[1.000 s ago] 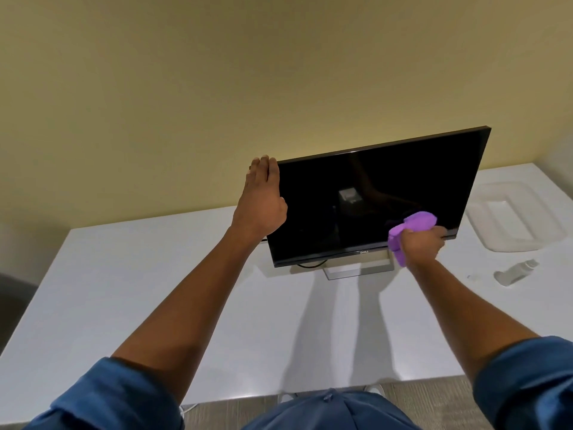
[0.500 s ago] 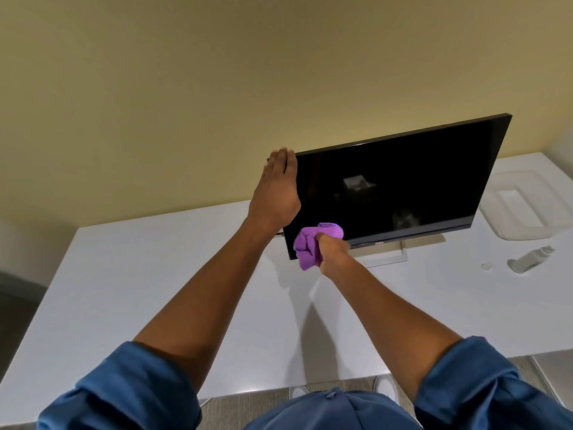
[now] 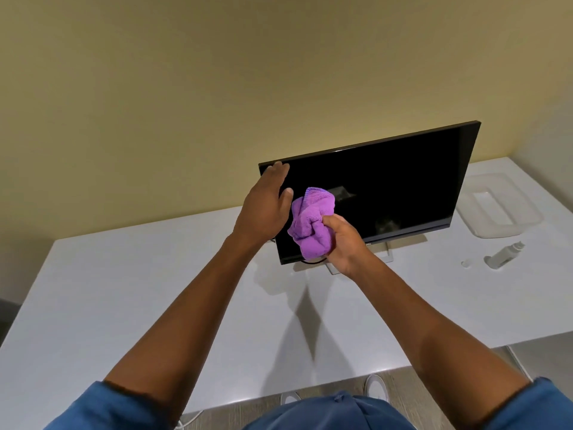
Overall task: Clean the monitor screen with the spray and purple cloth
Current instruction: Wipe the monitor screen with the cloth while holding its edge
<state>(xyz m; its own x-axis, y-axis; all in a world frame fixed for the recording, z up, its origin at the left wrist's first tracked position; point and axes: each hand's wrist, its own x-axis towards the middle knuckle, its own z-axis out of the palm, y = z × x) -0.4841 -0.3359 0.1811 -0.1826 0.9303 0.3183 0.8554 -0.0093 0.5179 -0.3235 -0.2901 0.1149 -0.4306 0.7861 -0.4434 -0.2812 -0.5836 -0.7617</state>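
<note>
The monitor [image 3: 387, 193] stands on the white table [image 3: 124, 290], its dark screen tilted back toward the wall. I see the purple cloth [image 3: 311, 223] bunched against the screen's lower left part, grasped in my right hand [image 3: 342, 243]. My left hand [image 3: 266, 203], fingers straight and released, reaches the monitor's upper left corner. The spray bottle [image 3: 504, 255] lies on the table to the right, near a clear lid [image 3: 499, 209].

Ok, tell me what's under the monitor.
Under the monitor: a pale stand foot on the white table and a loop of dark cable. The right hand and purple cloth cover the stand's left part.
</note>
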